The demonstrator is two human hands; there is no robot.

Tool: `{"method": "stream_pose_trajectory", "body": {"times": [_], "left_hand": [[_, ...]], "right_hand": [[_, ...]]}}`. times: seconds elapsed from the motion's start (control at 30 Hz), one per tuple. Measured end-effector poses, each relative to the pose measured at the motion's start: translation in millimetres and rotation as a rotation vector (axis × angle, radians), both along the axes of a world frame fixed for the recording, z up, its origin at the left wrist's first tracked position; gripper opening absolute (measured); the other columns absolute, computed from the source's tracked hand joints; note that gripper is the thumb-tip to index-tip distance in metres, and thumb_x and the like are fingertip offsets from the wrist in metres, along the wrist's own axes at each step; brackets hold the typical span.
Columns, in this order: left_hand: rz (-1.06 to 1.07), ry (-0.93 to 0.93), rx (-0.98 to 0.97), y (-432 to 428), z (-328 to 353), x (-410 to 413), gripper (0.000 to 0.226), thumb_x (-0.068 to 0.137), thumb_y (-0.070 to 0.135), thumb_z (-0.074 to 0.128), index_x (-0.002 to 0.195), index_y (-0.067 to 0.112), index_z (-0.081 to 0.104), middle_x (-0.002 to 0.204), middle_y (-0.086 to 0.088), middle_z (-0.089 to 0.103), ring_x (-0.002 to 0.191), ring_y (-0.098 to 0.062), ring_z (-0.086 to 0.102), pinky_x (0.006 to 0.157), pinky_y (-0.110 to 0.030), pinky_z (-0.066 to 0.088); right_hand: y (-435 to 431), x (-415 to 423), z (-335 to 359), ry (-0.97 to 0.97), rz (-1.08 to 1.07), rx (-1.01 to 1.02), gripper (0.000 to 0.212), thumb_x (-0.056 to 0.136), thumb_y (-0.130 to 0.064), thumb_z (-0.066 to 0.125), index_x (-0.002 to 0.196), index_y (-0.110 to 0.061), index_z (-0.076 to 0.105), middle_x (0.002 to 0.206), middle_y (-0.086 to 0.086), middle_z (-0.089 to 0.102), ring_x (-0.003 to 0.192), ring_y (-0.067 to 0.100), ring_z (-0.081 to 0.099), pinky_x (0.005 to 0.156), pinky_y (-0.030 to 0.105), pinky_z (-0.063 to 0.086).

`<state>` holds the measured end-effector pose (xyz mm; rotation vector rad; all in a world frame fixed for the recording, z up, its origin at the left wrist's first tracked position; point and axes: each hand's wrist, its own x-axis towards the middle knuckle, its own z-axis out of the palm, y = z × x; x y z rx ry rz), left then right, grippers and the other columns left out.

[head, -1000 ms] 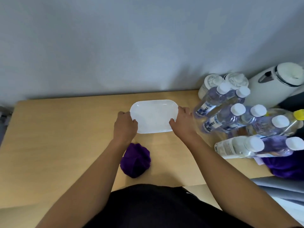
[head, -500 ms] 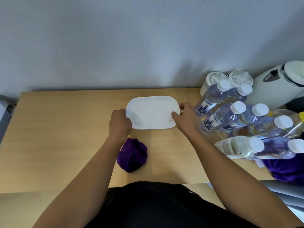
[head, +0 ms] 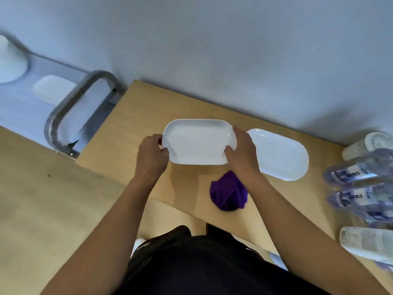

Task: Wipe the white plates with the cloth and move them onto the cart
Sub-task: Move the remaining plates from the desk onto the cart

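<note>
I hold a white oblong plate [head: 198, 141] lifted above the wooden table [head: 127, 128]. My left hand [head: 152, 154] grips its left end and my right hand [head: 242, 152] grips its right end. A second white plate [head: 280, 154] lies flat on the table just to the right. A crumpled purple cloth [head: 228, 191] lies on the table below the held plate, beside my right forearm. At the far left stands the cart [head: 25, 111] with a metal handle [head: 74, 105]; a white plate [head: 54, 88] rests on its top.
Several water bottles [head: 359, 177] lie crowded at the table's right end. A white rounded object [head: 10, 60] sits at the cart's far corner. The wall runs close behind the table. Wood floor shows at lower left.
The top plate has come up off the table in both hands, uncovering a second plate beneath. My view has swung left, bringing the cart into sight.
</note>
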<state>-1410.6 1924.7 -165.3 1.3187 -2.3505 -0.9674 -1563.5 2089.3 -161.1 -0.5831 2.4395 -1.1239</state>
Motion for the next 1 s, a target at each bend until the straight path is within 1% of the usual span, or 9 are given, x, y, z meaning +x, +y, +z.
{"method": "stream_pose_trajectory", "body": {"times": [0.17, 0.27, 0.37, 0.5, 0.6, 0.67, 0.73, 0.8, 1.0], "left_hand": [[0.19, 0.01, -0.038, -53.4, 9.8, 101.8, 0.031, 0.083, 0.002, 0.058, 0.113, 0.006, 0.066, 0.106, -0.006, 0.067, 0.095, -0.027, 0.063, 0.076, -0.032, 0.045], [0.284, 0.032, -0.063, -87.3, 16.8, 167.9, 0.025, 0.082, -0.001, 0.058, 0.105, 0.003, 0.067, 0.093, -0.004, 0.065, 0.084, -0.025, 0.062, 0.066, -0.029, 0.045], [0.381, 0.025, -0.048, -122.7, 15.5, 238.6, 0.023, 0.08, -0.004, 0.055, 0.099, 0.001, 0.068, 0.092, -0.015, 0.068, 0.08, -0.031, 0.063, 0.069, -0.04, 0.051], [0.504, -0.03, -0.042, -168.9, 14.4, 325.6, 0.024, 0.079, -0.004, 0.05, 0.095, 0.001, 0.066, 0.09, -0.015, 0.064, 0.076, -0.034, 0.064, 0.064, -0.03, 0.04], [0.557, -0.051, -0.064, -194.3, 19.7, 375.3, 0.026, 0.079, -0.003, 0.049, 0.097, 0.003, 0.066, 0.092, -0.015, 0.064, 0.077, -0.033, 0.063, 0.061, -0.038, 0.045], [0.584, -0.047, -0.082, -209.2, 19.5, 401.0, 0.032, 0.082, 0.0, 0.051, 0.107, 0.01, 0.068, 0.102, -0.01, 0.064, 0.081, -0.028, 0.062, 0.063, -0.035, 0.044], [0.621, -0.022, -0.078, -225.1, 18.9, 417.6, 0.038, 0.083, 0.001, 0.052, 0.115, 0.015, 0.067, 0.108, -0.006, 0.063, 0.085, -0.026, 0.062, 0.068, -0.029, 0.04], [0.645, -0.006, -0.079, -243.5, 16.5, 426.1, 0.038, 0.083, 0.0, 0.052, 0.114, 0.015, 0.068, 0.105, -0.007, 0.063, 0.083, -0.027, 0.062, 0.067, -0.032, 0.043], [0.62, -0.002, -0.086, -317.3, 15.7, 425.2, 0.034, 0.08, -0.004, 0.051, 0.105, 0.011, 0.07, 0.096, -0.011, 0.065, 0.078, -0.031, 0.064, 0.066, -0.041, 0.051]], "right_hand": [[-86.9, 74.1, 11.0, 0.03, 0.201, -0.066, 0.061, 0.088, -0.002, 0.05, 0.146, -0.02, 0.039, 0.138, 0.001, 0.047, 0.113, 0.011, 0.047, 0.085, 0.019, 0.034], [-142.1, 127.7, 8.7, 0.048, 0.306, -0.093, 0.06, 0.087, -0.002, 0.051, 0.143, -0.021, 0.044, 0.132, 0.0, 0.051, 0.106, 0.007, 0.047, 0.084, 0.02, 0.036], [-197.9, 190.2, 3.5, 0.058, 0.394, -0.091, 0.058, 0.085, -0.004, 0.052, 0.141, -0.021, 0.048, 0.13, 0.0, 0.053, 0.109, 0.01, 0.05, 0.083, 0.019, 0.035], [-261.0, 274.8, -1.8, 0.061, 0.503, -0.098, 0.058, 0.087, -0.001, 0.053, 0.142, -0.014, 0.043, 0.133, 0.006, 0.049, 0.099, 0.004, 0.038, 0.074, 0.003, 0.029], [-294.8, 320.9, -1.9, 0.049, 0.563, -0.097, 0.058, 0.089, -0.001, 0.053, 0.143, -0.013, 0.04, 0.131, 0.004, 0.047, 0.094, 0.001, 0.035, 0.067, -0.008, 0.031], [-311.9, 342.7, 1.5, 0.033, 0.603, -0.083, 0.057, 0.09, -0.002, 0.053, 0.144, -0.016, 0.039, 0.131, 0.002, 0.045, 0.095, 0.004, 0.036, 0.063, -0.004, 0.035], [-329.9, 356.3, 5.3, 0.038, 0.646, -0.078, 0.058, 0.089, -0.003, 0.054, 0.143, -0.018, 0.038, 0.134, 0.002, 0.043, 0.098, 0.003, 0.037, 0.074, 0.004, 0.033], [-351.4, 363.3, 6.3, 0.059, 0.674, -0.053, 0.058, 0.09, -0.004, 0.054, 0.144, -0.018, 0.038, 0.137, 0.002, 0.041, 0.1, 0.002, 0.036, 0.083, 0.013, 0.028], [-428.9, 364.7, 5.6, 0.063, 0.672, -0.033, 0.057, 0.091, -0.005, 0.054, 0.144, -0.017, 0.038, 0.139, 0.003, 0.042, 0.108, 0.006, 0.039, 0.092, 0.016, 0.028]]}}
